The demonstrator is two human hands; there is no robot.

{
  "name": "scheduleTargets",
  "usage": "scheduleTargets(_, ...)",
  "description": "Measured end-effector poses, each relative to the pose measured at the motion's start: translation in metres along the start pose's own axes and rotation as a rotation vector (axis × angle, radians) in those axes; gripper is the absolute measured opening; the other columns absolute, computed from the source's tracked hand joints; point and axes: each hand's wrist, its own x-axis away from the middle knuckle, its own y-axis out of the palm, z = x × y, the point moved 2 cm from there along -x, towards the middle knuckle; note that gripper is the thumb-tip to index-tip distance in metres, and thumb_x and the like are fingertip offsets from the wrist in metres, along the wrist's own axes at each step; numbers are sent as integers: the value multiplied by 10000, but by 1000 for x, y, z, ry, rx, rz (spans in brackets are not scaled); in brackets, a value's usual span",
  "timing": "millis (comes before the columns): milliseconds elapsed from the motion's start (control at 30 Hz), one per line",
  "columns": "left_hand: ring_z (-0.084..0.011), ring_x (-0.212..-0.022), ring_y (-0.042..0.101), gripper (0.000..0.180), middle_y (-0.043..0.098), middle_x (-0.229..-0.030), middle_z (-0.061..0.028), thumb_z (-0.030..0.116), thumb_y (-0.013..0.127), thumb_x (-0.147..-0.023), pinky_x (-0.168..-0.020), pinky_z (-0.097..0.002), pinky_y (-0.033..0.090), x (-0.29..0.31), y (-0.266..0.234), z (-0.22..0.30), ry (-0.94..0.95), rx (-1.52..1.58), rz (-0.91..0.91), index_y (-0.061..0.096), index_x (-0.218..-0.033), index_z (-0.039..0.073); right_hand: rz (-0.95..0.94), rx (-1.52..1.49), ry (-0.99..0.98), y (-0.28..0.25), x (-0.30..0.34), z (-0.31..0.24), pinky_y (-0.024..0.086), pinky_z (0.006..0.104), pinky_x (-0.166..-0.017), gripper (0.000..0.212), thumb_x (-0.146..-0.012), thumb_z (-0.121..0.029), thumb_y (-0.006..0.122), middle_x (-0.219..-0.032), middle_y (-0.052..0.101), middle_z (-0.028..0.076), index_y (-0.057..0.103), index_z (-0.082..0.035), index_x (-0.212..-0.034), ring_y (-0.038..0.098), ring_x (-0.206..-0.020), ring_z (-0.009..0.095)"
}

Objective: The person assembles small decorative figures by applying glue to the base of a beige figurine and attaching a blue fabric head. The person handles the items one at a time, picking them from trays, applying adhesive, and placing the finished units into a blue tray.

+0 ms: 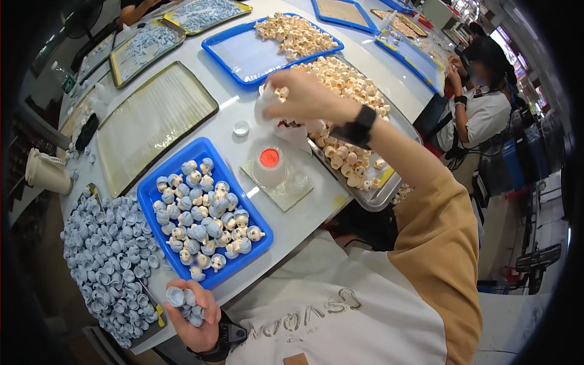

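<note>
My left hand (pixel 196 316) is closed around several pale blue cup-shaped doll hair pieces (pixel 176 296), just in front of a blue tray (pixel 260 242). That tray holds many small doll heads (pixel 210 210), cream-faced with blue hair. My right hand (pixel 307 97) reaches across to the near-left edge of a metal tray (pixel 382 196) heaped with hollow cream doll head parts (pixel 359 91). Its fingers are curled beside a blurred white translucent object (pixel 263 104); what they grip cannot be made out. Nearer me stands a small white jar (pixel 269 173) with a red-orange top.
A big heap of blue hair pieces (pixel 109 255) lies at the left. Beyond are a greenish lined tray (pixel 152 125), a blue tray (pixel 234 58) with cream parts, and a small clear round dish (pixel 241 128). A co-worker (pixel 483 103) sits at the right.
</note>
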Motion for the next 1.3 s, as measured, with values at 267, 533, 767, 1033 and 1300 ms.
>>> scheduleTargets(267, -129, -463, 423, 435, 459, -736, -87, 469, 422, -913, -358, -227, 328, -2, 2, 1, 35, -63, -143, 395, -1067, 63, 58, -507, 217, -32, 125, -7, 411, 237, -576, 325, -702, -133, 616, -760, 532, 21, 458, -21, -962, 500, -682, 70)
scheduleTargets(533, -135, -474, 439, 449, 474, -723, -115, 450, 446, -909, -371, -236, 369, -10, 5, -3, 60, -145, -164, 401, -1038, 23, -62, -375, 184, 5, 176, -32, 463, 308, -626, 391, -806, -168, 584, -811, 614, 136, 471, -44, -1160, 613, -706, 212)
scheduleTargets(767, -119, -466, 403, 405, 442, -732, -70, 450, 430, -916, -343, -208, 311, -20, 12, -2, 46, -249, -200, 387, -1060, 73, -124, -371, 277, 7, 169, -43, 476, 342, -549, 366, -782, -157, 590, -731, 614, 150, 471, -41, -1108, 608, -576, 282)
scheduleTargets(1033, -114, -463, 394, 402, 451, -732, -77, 437, 443, -914, -346, -198, 321, -29, 12, -3, 24, -305, -215, 394, -1042, 59, -78, -378, 327, 7, 162, -40, 475, 332, -534, 358, -712, -140, 620, -692, 608, 149, 474, -29, -1019, 611, -565, 290)
scheduleTargets(1300, -131, -518, 421, 455, 514, -753, -110, 419, 543, -870, -384, -219, 342, -34, 16, -1, -62, -203, -246, 444, -1067, 20, -176, -232, 221, 0, 154, -41, 443, 254, -502, 361, -696, -72, 596, -668, 608, 106, 459, 25, -1015, 604, -541, 184)
